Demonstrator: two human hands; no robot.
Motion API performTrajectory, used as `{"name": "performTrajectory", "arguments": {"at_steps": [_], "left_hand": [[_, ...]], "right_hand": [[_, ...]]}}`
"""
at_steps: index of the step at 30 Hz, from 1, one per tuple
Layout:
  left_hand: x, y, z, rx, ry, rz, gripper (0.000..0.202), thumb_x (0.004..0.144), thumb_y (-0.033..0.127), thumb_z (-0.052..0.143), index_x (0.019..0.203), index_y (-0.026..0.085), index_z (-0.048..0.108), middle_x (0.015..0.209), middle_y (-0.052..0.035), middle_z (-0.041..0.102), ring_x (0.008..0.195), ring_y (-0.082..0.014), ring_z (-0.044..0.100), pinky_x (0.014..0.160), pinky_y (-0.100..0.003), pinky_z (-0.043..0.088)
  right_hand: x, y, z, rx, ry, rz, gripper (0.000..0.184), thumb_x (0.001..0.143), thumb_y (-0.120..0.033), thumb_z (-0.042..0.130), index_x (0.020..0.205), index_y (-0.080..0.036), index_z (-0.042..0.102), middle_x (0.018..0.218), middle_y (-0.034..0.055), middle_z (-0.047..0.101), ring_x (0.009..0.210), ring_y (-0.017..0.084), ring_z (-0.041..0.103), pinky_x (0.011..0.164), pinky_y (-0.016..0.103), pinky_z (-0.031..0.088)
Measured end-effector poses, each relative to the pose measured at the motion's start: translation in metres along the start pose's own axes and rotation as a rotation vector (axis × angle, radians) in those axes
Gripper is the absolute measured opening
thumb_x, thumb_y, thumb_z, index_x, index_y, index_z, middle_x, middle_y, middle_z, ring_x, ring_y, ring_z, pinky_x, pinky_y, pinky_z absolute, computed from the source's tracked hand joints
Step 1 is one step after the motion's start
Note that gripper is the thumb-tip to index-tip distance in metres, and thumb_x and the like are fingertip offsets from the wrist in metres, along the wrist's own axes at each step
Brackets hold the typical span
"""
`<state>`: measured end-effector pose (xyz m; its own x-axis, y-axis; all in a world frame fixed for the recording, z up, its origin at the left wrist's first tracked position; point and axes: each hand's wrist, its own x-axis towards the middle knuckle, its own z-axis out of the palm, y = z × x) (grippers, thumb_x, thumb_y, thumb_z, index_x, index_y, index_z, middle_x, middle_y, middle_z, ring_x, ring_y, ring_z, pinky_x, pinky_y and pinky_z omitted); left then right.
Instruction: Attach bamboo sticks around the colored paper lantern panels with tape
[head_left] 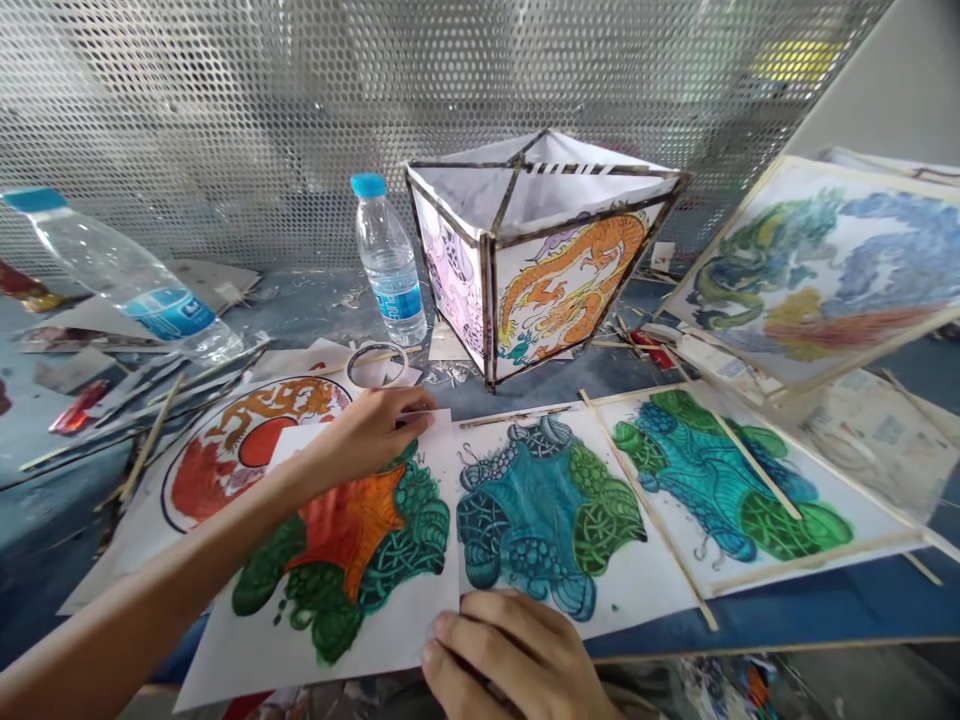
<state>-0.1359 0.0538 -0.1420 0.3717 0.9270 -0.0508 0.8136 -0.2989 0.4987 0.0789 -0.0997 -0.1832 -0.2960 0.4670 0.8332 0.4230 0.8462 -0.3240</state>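
A white paper sheet (225, 650) with an orange-red star shape amid green patterned forms lies at the front left. My left hand (379, 430) reaches across it, fingers closed at its upper right corner. At its lower right corner are the curled fingers of my right hand (517, 655); the thumb is hidden. The sheet's right edge meets a second sheet (637, 600) painted with a blue star shape and green and blue forms. Farther right, a similar painting (697, 480) has thin wooden sticks (652, 510) along its edges.
Behind stands a box-shaped paper lantern (577, 290) with dark stick edges and an orange dragon. A water bottle (390, 270) is upright beside it; another bottle (150, 290) leans at left. A tape roll (377, 347), a round dragon picture (202, 480) and a dragon panel (825, 270) are nearby.
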Motion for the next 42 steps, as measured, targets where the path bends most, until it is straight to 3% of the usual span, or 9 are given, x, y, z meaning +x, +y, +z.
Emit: {"name": "performTrajectory", "arguments": {"at_steps": [3, 9, 15, 23, 42], "left_hand": [[-0.004, -0.002, 0.005, 0.025, 0.028, 0.022, 0.026, 0.098, 0.040, 0.054, 0.109, 0.024, 0.071, 0.106, -0.0033, 0.078, 0.096, -0.0242, 0.072, 0.084, -0.033, 0.050], [-0.011, -0.003, 0.010, 0.040, 0.057, 0.029, 0.028, 0.101, 0.040, 0.052, 0.121, 0.027, 0.067, 0.112, -0.0030, 0.077, 0.097, -0.0238, 0.072, 0.085, -0.034, 0.051], [-0.014, -0.003, 0.009, 0.034, 0.042, 0.082, 0.027, 0.103, 0.040, 0.049, 0.118, 0.027, 0.067, 0.120, -0.0036, 0.074, 0.106, -0.0235, 0.070, 0.093, -0.034, 0.051], [-0.015, -0.002, 0.010, 0.039, 0.037, 0.112, 0.034, 0.105, 0.041, 0.045, 0.125, 0.029, 0.069, 0.120, -0.0047, 0.073, 0.106, -0.0234, 0.069, 0.095, -0.035, 0.051], [-0.016, -0.007, 0.019, 0.146, 0.048, 0.148, 0.035, 0.105, 0.035, 0.045, 0.130, 0.031, 0.069, 0.117, -0.0060, 0.070, 0.108, -0.0246, 0.068, 0.099, -0.038, 0.052]], "right_hand": [[-0.004, 0.001, 0.004, -0.034, 0.053, -0.010, 0.020, 0.094, -0.008, 0.061, 0.082, -0.016, 0.074, 0.078, -0.0033, 0.076, 0.066, 0.011, 0.068, 0.061, 0.023, 0.056], [-0.011, -0.001, 0.008, -0.074, 0.033, -0.011, 0.019, 0.091, -0.008, 0.062, 0.081, -0.018, 0.074, 0.079, -0.0040, 0.076, 0.066, 0.010, 0.066, 0.060, 0.022, 0.055], [-0.015, -0.002, 0.009, -0.091, 0.016, 0.005, 0.019, 0.091, -0.008, 0.061, 0.082, -0.019, 0.072, 0.077, -0.0056, 0.076, 0.064, 0.010, 0.067, 0.058, 0.022, 0.055], [-0.018, -0.001, 0.006, -0.097, 0.013, 0.004, 0.018, 0.092, -0.008, 0.061, 0.084, -0.019, 0.072, 0.077, -0.0046, 0.076, 0.067, 0.010, 0.069, 0.063, 0.021, 0.057], [-0.015, -0.001, 0.007, -0.092, 0.045, 0.007, 0.024, 0.096, -0.010, 0.058, 0.078, -0.019, 0.071, 0.073, -0.0070, 0.076, 0.062, 0.010, 0.069, 0.057, 0.019, 0.057]]}}
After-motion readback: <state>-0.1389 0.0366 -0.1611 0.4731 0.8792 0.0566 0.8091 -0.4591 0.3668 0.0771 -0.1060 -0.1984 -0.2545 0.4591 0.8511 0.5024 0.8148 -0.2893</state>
